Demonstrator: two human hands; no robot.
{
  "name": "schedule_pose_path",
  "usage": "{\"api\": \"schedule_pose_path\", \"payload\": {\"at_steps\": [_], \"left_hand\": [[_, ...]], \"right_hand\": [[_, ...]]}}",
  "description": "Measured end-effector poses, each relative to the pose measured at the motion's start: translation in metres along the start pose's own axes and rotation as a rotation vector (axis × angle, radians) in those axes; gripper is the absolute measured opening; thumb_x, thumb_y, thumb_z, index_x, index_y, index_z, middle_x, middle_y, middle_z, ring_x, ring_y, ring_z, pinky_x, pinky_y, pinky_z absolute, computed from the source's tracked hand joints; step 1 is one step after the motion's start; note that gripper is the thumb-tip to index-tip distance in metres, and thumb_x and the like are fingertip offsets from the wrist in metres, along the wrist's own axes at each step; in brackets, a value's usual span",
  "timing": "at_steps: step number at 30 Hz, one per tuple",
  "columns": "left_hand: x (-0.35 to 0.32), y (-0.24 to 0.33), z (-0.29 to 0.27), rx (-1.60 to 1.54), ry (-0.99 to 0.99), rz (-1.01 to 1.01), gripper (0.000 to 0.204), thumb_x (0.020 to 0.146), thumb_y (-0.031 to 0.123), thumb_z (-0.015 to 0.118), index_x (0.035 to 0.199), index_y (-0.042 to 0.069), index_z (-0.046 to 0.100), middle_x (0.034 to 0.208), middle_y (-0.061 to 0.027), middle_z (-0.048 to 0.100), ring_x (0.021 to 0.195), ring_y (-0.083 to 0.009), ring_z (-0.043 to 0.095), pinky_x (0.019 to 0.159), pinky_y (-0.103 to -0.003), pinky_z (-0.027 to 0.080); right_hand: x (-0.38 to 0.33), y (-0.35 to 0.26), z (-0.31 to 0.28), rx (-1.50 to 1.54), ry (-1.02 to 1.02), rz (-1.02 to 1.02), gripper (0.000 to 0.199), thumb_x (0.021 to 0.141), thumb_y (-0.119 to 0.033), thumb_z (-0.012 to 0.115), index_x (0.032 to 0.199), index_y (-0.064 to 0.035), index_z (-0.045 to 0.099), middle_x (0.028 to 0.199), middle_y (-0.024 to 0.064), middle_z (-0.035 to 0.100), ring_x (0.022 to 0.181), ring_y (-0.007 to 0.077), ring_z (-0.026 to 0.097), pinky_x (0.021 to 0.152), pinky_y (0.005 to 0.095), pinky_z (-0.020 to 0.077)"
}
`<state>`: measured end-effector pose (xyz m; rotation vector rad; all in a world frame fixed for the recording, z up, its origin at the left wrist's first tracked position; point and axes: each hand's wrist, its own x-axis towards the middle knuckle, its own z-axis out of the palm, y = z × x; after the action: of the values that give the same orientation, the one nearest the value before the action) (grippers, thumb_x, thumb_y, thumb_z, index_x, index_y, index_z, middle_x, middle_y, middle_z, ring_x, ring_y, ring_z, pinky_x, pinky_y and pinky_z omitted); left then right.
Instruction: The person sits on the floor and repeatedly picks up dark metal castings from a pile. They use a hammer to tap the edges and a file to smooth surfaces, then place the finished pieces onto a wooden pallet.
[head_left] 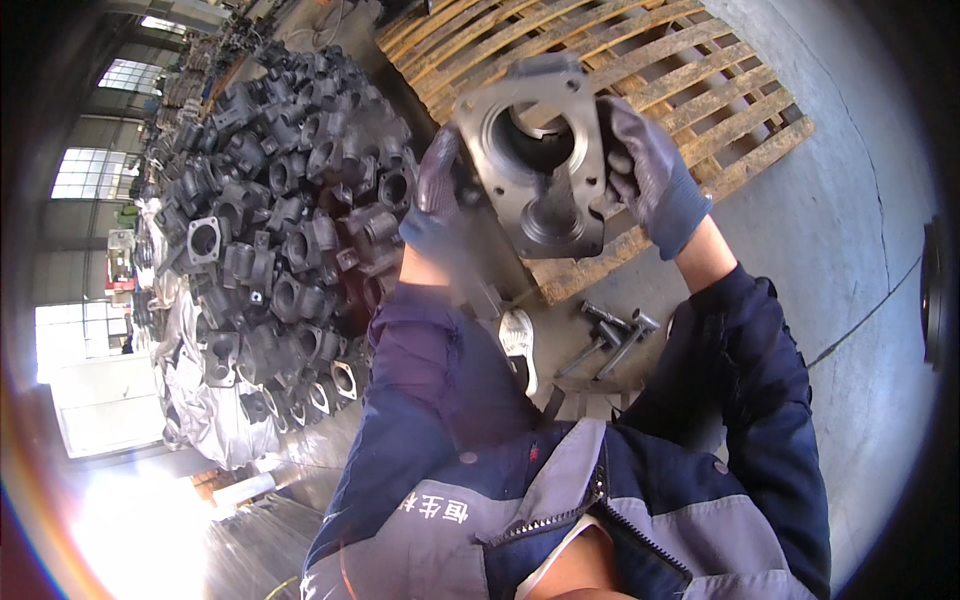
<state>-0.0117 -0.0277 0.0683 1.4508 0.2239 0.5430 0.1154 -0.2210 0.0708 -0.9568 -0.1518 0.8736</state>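
Between my two gloved hands I hold up a grey cast metal housing (515,205) with a large round bore, a smaller round recess and bolt holes in its flat machined face. My left hand (437,185) grips its left side, the fingers partly hidden behind the casting. On the other side my right hand (648,175) wraps its fingers round the edge. Both gloves are dark with blue cuffs. Beyond and below the housing lies a wooden slatted pallet (735,95).
A large heap of dark castings (290,190) fills the left side, some with flanged openings. Several hammer-like metal tools (625,340) lie on the floor near my shoe (517,345). Crumpled pale sheeting (215,425) lies at the heap's near edge. Grey concrete floor (850,200) stretches to the right.
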Motion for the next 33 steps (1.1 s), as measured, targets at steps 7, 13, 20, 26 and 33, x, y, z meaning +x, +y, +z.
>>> {"api": "schedule_pose_path", "payload": {"at_steps": [7,13,20,26,33], "left_hand": [[0.015,-0.039,-0.006,-0.237,0.168,-0.409,0.035,0.086,0.038,0.06,0.103,0.008,0.065,0.08,0.0005,0.065,0.069,-0.0124,0.058,0.059,-0.025,0.044],[0.004,-0.064,0.001,-0.174,0.15,-0.54,0.035,0.088,0.034,0.06,0.112,0.009,0.065,0.091,0.0027,0.067,0.075,-0.0082,0.059,0.063,-0.023,0.045],[-0.019,-0.131,0.014,-0.271,0.077,-0.859,0.033,0.091,0.042,0.055,0.101,0.012,0.065,0.09,-0.0027,0.067,0.076,-0.0151,0.058,0.072,-0.03,0.046],[-0.034,-0.143,0.009,0.241,-0.191,-0.838,0.046,0.095,0.044,0.046,0.123,0.01,0.058,0.115,-0.0062,0.063,0.103,-0.016,0.056,0.094,-0.029,0.041],[-0.052,-0.198,-0.082,0.319,-0.185,-0.838,0.057,0.091,0.05,0.052,0.133,0.012,0.047,0.121,-0.0105,0.056,0.106,-0.022,0.055,0.094,-0.032,0.04]], "right_hand": [[0.013,0.024,-0.019,0.113,0.091,0.217,0.028,0.092,-0.045,0.05,0.088,-0.0191,0.059,0.051,-0.0116,0.036,0.039,0.0047,0.033,0.04,0.0233,0.0307],[-0.002,0.056,-0.032,-0.105,0.109,0.216,0.038,0.088,-0.05,0.052,0.063,-0.0225,0.045,0.049,-0.0101,0.034,0.037,0.0063,0.029,0.038,0.022,0.024],[-0.006,0.124,-0.073,0.181,0.526,0.593,0.048,0.083,-0.056,0.056,0.051,-0.0269,0.035,0.044,-0.008,0.029,0.037,0.0109,0.029,0.041,0.0278,0.0294],[-0.014,0.223,-0.101,0.496,0.67,0.548,0.039,0.087,-0.05,0.048,0.06,-0.0227,0.043,0.047,-0.0058,0.032,0.038,0.0136,0.033,0.044,0.0336,0.0392],[-0.009,0.248,-0.088,0.655,0.456,0.458,0.03,0.093,-0.042,0.04,0.072,-0.0214,0.047,0.05,-0.0055,0.029,0.041,0.0147,0.029,0.056,0.0439,0.0457]]}}
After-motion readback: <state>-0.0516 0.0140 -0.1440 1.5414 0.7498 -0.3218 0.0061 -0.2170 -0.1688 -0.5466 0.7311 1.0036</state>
